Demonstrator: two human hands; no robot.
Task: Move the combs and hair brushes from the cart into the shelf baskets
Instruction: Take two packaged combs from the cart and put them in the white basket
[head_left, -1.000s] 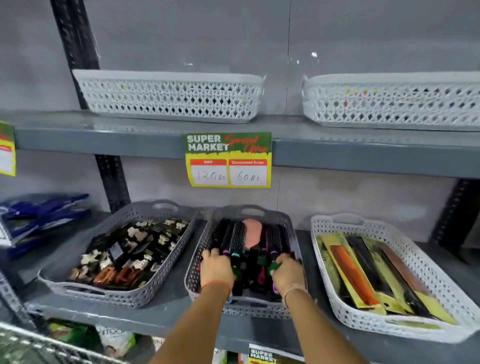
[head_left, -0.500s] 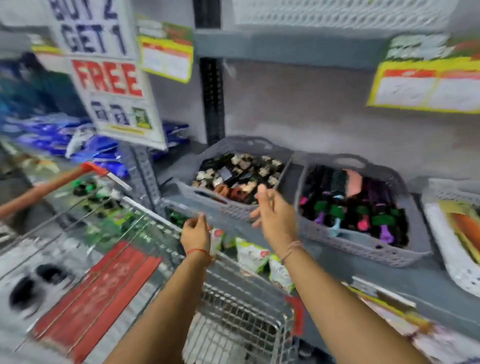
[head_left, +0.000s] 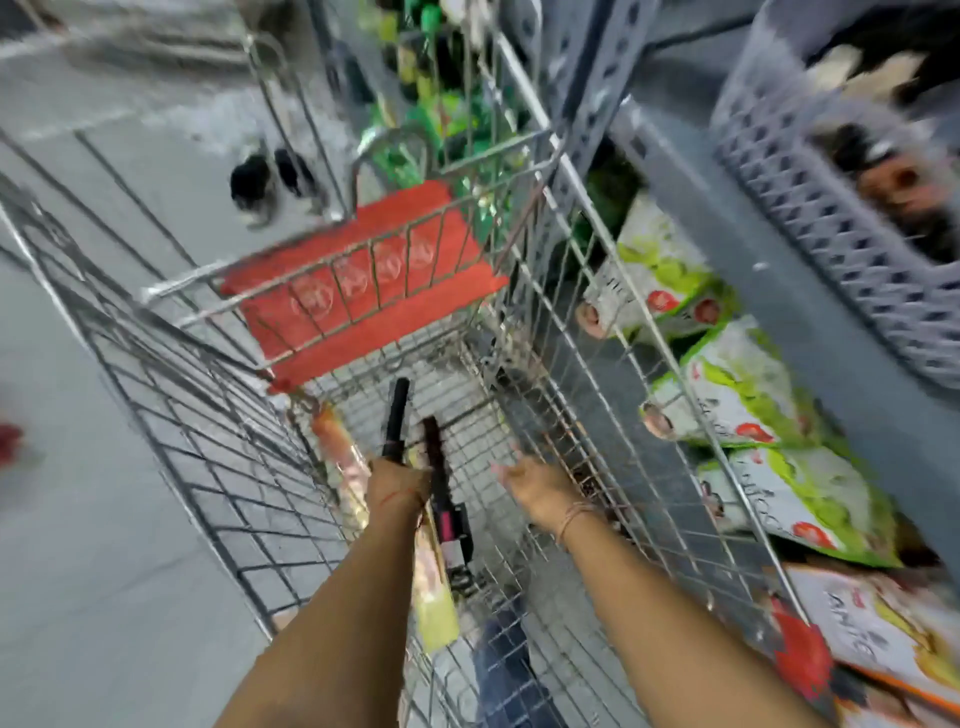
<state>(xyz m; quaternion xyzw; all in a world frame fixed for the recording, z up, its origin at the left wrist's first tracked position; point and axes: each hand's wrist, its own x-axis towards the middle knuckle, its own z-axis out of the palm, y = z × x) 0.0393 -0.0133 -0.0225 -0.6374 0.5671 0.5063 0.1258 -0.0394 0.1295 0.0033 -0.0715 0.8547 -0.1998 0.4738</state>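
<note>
- Left hand (head_left: 397, 486) deep in cart (head_left: 524, 156), fingers clamped on black brush (head_left: 396, 415) for lifting out.
- Right hand (head_left: 537, 486) alongside, fingers apart, ready for remaining brush (head_left: 447, 512).

whole frame motion-blurred; basket (head_left: 831, 208) cut off at right edge (contents unreadable); left hand (head_left: 397, 488) fingers hidden.

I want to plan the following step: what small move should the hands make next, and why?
Probably lift the left hand out of the cart toward the shelf basket: it seems closed on a black brush. The right hand is open and empty, and could take the pink-handled brush.
</note>
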